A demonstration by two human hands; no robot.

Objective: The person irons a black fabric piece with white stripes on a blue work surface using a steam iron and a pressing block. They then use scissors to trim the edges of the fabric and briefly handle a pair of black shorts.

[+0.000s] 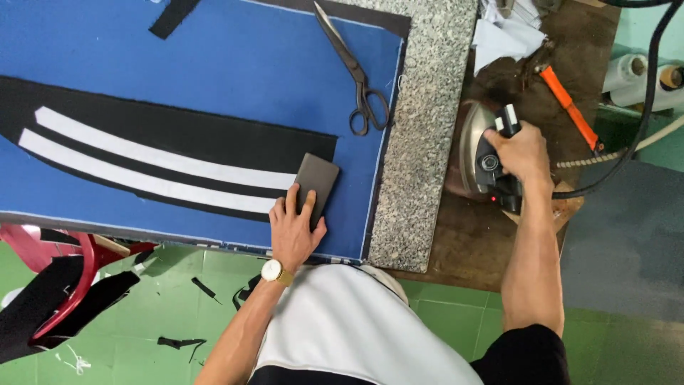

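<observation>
Left hand (293,227) lies flat on a dark grey block (316,184) over black cloth (178,135) with white stripes on the blue desk (214,64); right hand (524,153) clamped on iron (484,157), resting aside

Grey block (315,182) flat on cloth; iron (479,151) upright.

No pkgs, labels, signs or screens visible.
</observation>
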